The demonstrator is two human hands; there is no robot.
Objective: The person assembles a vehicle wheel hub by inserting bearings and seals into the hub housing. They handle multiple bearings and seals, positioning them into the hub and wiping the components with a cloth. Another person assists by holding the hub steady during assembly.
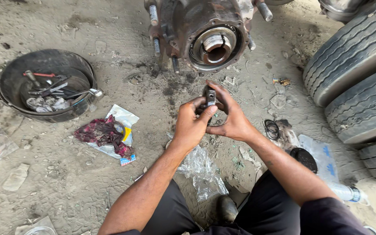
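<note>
Both my hands are closed together around a small dark metal bearing part [210, 96] held over the dirt floor. My left hand [192, 124] grips it from the left, thumb on top. My right hand [230, 118] wraps it from the right, fingers curled over its far side. Most of the part is hidden by my fingers. Just beyond it stands a rusty wheel hub [205, 32] with a round open bore [215, 47] and several studs sticking out.
A black round basin [9, 82] with hand tools sits at the left. A dark red rag [103, 132] lies on a plastic wrapper. Clear crumpled plastic [203, 169] lies by my knees. Big tyres [357, 74] stand at the right; rubber rings [271, 128] and a plastic bottle [347, 193] lie near them.
</note>
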